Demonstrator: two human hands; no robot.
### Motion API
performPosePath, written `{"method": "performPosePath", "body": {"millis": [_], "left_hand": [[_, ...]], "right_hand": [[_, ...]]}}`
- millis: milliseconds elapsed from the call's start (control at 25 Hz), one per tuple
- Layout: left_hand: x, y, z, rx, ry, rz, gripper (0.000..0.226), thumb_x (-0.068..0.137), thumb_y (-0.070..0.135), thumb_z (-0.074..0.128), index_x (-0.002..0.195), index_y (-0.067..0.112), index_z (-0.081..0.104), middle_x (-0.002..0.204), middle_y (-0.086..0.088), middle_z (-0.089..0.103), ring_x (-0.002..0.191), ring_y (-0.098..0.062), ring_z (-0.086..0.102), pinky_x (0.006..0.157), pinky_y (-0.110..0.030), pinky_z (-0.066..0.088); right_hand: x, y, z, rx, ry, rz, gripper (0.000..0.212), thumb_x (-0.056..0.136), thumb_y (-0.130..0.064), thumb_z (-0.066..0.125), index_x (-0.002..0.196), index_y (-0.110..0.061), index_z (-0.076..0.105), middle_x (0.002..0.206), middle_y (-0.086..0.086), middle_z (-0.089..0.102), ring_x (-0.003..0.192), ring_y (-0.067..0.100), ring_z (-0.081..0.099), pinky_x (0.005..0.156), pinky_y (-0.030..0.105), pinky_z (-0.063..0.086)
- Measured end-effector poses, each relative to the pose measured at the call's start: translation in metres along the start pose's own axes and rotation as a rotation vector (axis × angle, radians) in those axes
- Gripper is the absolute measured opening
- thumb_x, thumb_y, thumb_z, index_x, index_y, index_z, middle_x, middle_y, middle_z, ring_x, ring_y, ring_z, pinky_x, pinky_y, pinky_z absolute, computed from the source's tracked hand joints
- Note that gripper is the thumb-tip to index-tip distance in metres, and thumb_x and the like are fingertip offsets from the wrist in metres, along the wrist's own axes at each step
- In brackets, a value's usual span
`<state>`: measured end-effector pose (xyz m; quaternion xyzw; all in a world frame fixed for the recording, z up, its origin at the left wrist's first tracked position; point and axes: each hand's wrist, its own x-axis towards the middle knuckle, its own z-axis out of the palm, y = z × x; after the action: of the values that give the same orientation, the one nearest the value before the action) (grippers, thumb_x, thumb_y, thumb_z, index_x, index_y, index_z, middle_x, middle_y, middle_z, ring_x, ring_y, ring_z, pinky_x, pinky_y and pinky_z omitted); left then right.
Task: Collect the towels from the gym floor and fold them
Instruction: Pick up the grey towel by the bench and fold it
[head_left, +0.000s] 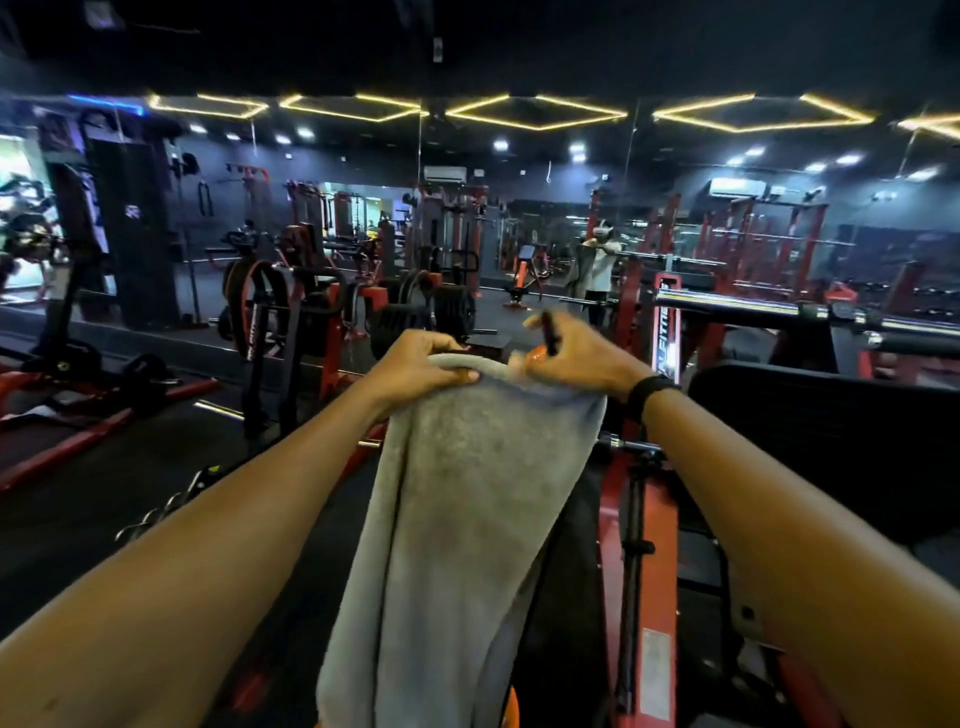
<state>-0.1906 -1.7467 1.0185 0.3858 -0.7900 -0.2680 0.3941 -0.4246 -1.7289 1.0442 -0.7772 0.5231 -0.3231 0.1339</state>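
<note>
Both hands held a grey towel (467, 519) up by its top edge, left grip (421, 358) and right grip (576, 353) each grasping it.

A single head-worn wide-angle camera looks forward and slightly down from close behind outstretched arms. A mirrored wall (519, 234) faces it at 12 o'clock, well apart.

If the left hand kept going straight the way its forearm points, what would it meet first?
Probably the right hand gripping the grey terry towel's top edge; the left hand points up-right toward it. Depth is unclear.
</note>
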Motion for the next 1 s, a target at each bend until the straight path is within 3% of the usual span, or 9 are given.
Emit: {"method": "performPosePath", "body": {"millis": [80,240,360,440,560,640,760,880,1000], "left_hand": [[0.024,-0.014,-0.006,0.049,-0.045,0.032,0.012,0.074,0.022,0.08,0.079,0.019,0.07,0.074,0.004,0.065,0.067,-0.002,0.057,0.064,-0.022,0.043],[0.066,-0.07,-0.04,0.45,-0.294,-0.137,0.025,0.069,0.041,0.082,0.071,0.023,0.064,0.073,0.007,0.064,0.069,-0.008,0.06,0.054,-0.022,0.042],[0.091,-0.131,-0.077,0.699,-0.394,-0.286,0.049,0.061,0.056,0.08,0.089,0.019,0.066,0.088,0.002,0.064,0.077,-0.013,0.06,0.063,-0.026,0.046],[0.102,-0.16,-0.098,0.719,-0.426,-0.371,0.081,0.054,0.07,0.076,0.112,0.015,0.062,0.105,0.0,0.064,0.088,-0.017,0.06,0.074,-0.031,0.05],[0.131,-0.167,-0.104,0.218,-0.314,-0.549,0.075,0.07,0.06,0.073,0.118,0.005,0.057,0.11,-0.011,0.064,0.09,-0.024,0.064,0.068,-0.032,0.053],[0.146,-0.146,-0.089,-0.13,-0.351,-0.633,0.051,0.082,0.047,0.068,0.105,0.002,0.064,0.09,-0.013,0.071,0.076,-0.024,0.068,0.063,-0.032,0.056],[0.162,-0.124,-0.061,-0.293,-0.388,-0.668,0.034,0.096,0.035,0.052,0.081,0.006,0.063,0.057,-0.004,0.067,0.049,-0.014,0.065,0.054,-0.023,0.052],[0.173,-0.12,-0.041,-0.545,-0.222,-0.723,0.034,0.101,0.015,0.042,0.07,0.006,0.051,0.038,-0.003,0.055,0.031,-0.01,0.054,0.036,-0.02,0.047],[0.189,-0.12,-0.023,-0.949,0.008,-0.746,0.034,0.101,-0.001,0.025,0.075,-0.005,0.047,0.048,-0.014,0.056,0.026,-0.014,0.052,0.031,-0.022,0.045]], "right_hand": [[0.02,0.003,0.011,-0.307,-0.078,0.005,0.031,0.081,-0.041,0.072,0.083,-0.011,0.063,0.071,0.001,0.053,0.066,0.015,0.049,0.06,0.031,0.037],[0.067,0.027,0.007,-0.269,0.455,0.292,0.022,0.079,-0.027,0.066,0.063,-0.017,0.055,0.069,0.004,0.057,0.073,0.03,0.06,0.057,0.028,0.036],[0.09,0.029,0.003,-0.138,0.809,0.489,0.014,0.083,-0.017,0.059,0.07,-0.012,0.06,0.078,0.015,0.061,0.082,0.032,0.059,0.063,0.026,0.033],[0.097,0.032,0.0,-0.066,0.884,0.553,0.017,0.086,-0.018,0.058,0.072,-0.009,0.062,0.081,0.016,0.06,0.089,0.032,0.06,0.064,0.025,0.032],[0.117,0.038,0.011,0.041,0.721,0.564,0.021,0.084,-0.024,0.066,0.068,-0.012,0.061,0.077,0.01,0.06,0.079,0.026,0.058,0.066,0.033,0.043],[0.13,0.039,0.022,0.211,0.592,0.609,0.021,0.08,-0.023,0.068,0.064,-0.015,0.057,0.071,0.006,0.059,0.072,0.024,0.055,0.068,0.037,0.049],[0.149,0.033,0.035,0.484,0.443,0.619,0.021,0.082,-0.017,0.056,0.062,-0.016,0.051,0.059,0.002,0.048,0.056,0.018,0.046,0.053,0.029,0.038],[0.162,0.028,0.053,0.562,0.384,0.508,0.03,0.093,-0.001,0.05,0.065,-0.012,0.047,0.05,0.001,0.051,0.049,0.012,0.048,0.04,0.022,0.04],[0.176,0.025,0.069,0.585,0.425,0.372,0.021,0.093,-0.001,0.055,0.074,-0.009,0.051,0.059,0.003,0.06,0.05,0.009,0.06,0.042,0.017,0.047]]}}
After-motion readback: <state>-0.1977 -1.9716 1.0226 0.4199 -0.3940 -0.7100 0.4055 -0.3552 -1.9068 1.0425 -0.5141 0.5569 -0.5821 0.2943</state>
